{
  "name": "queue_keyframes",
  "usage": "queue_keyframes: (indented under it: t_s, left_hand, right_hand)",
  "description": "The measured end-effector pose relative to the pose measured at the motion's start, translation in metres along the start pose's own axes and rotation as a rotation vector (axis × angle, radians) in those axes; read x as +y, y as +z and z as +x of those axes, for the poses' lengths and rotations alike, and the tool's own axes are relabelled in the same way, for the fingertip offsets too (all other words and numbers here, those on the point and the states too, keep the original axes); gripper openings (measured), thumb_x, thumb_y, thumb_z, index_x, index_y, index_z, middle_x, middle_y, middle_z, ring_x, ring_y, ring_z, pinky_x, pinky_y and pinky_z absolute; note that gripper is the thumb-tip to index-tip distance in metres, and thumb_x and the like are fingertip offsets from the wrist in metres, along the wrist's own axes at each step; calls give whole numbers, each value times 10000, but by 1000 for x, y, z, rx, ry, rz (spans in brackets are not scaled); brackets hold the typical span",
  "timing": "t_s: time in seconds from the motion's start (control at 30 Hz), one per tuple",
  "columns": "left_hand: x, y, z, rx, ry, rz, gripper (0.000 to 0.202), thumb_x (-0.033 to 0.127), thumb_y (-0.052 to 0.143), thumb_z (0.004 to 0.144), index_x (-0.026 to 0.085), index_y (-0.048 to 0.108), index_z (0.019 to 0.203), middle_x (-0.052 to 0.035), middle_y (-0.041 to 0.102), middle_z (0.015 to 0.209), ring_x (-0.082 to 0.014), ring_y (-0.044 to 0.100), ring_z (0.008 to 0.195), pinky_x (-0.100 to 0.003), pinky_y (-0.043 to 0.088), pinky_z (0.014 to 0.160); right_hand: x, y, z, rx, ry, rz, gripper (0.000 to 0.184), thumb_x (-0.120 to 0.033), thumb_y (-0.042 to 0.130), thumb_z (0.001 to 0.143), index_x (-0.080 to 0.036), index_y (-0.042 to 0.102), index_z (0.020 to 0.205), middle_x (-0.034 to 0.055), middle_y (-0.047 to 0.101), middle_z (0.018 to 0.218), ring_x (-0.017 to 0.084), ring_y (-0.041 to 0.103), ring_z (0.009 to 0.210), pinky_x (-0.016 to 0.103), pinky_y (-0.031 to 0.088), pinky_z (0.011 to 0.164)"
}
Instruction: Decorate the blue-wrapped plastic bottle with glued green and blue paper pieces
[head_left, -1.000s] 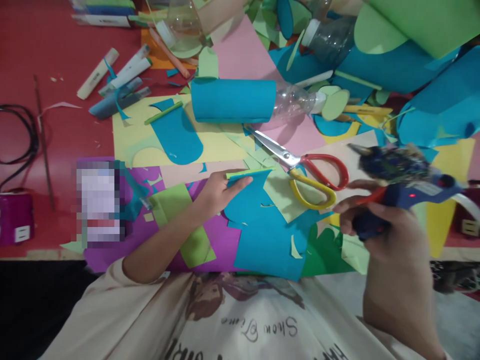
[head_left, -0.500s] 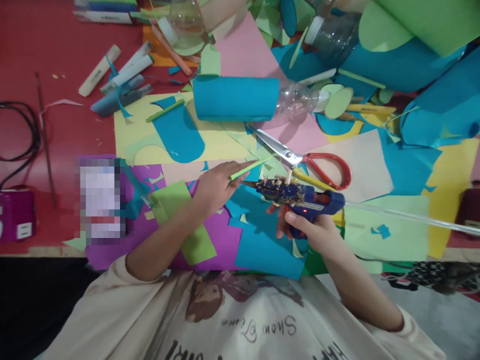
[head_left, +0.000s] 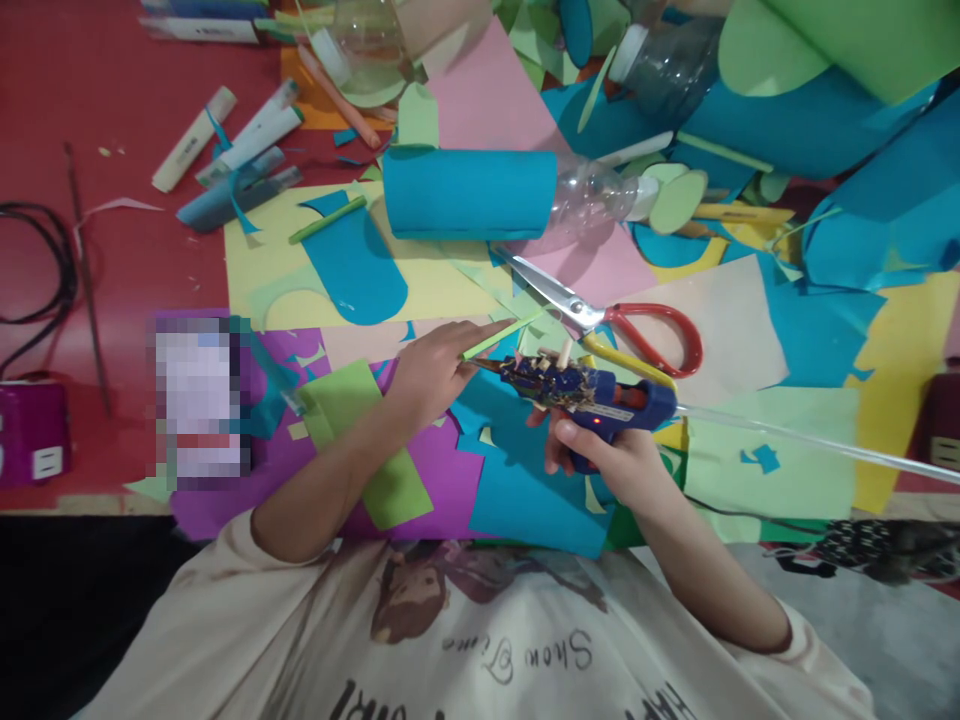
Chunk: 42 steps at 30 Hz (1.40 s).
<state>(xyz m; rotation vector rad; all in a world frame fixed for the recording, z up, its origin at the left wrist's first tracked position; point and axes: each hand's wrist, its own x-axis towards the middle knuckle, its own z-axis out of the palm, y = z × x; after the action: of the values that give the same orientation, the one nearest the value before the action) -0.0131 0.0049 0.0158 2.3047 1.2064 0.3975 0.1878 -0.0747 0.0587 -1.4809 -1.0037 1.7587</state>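
Note:
My left hand (head_left: 439, 368) pinches a narrow light-green paper strip (head_left: 504, 334), which points up and to the right. Wrapped around the handle of a blue hot glue gun (head_left: 592, 395) is my right hand (head_left: 600, 450). The gun's nozzle points left and sits at the strip's lower end by my left fingertips; whether it touches is hard to tell. A small red light glows on the gun, and a long clear glue stick (head_left: 810, 437) sticks out of its back. Just beyond the gun lie scissors (head_left: 592, 315) with one red and one yellow handle.
Behind my hands lies a plastic bottle (head_left: 596, 195) wrapped in blue paper (head_left: 469, 195). Markers (head_left: 251, 145) and a phone (head_left: 201, 400) are on the left. Cut paper sheets and scraps cover much of the red table (head_left: 112, 270). More bottles (head_left: 664, 65) lie at the back.
My right hand has moved the glue gun slightly left, bringing its nozzle closer to my left fingers and the strip. My left hand stays nearly still.

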Motion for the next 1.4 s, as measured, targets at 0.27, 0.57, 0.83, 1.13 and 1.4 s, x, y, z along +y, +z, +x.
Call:
queue_keyframes:
  t_s: [0.27,0.57,0.83,1.13,1.4]
  left_hand:
    - [1,-1,0,-6,-5,6,631,3,368,789,253,575,1330,-42,718,988,-192,653,951,-251,541,746]
    - [2,-2,0,-5,-31,-3,570,34,403,823,269,597,1305,-24,720,990,-179,655,960,-233,538,784]
    - [1,-1,0,-5,-26,-52,462,117,431,912,262,582,1324,-51,721,1033,-200,659,990,-264,530,788]
    - [2,-2,-1,9,-16,-73,416,176,428,952,263,573,1332,-46,720,1006,-194,657,961,-252,513,760]
    - [-2,3,-3,96,71,-63,439,383,310,1016,226,594,1311,-57,724,948,-180,663,887,-245,504,735]
  right_hand:
    - [2,0,0,22,13,10,418,-592,676,727,-182,593,708,20,625,532,114,539,432,239,456,400]
    - [-2,1,-1,36,35,8,460,-637,680,697,-185,589,693,14,608,506,114,510,409,254,450,392]
    - [1,-3,-2,42,56,18,455,-621,685,704,-177,596,735,7,603,495,105,503,410,242,443,404]
    - [1,-6,-3,45,36,8,373,-536,690,746,-176,592,731,0,605,502,93,496,413,224,427,409]
    - [9,-11,-4,80,46,10,389,-546,674,760,-165,614,712,13,615,509,105,516,422,235,451,423]
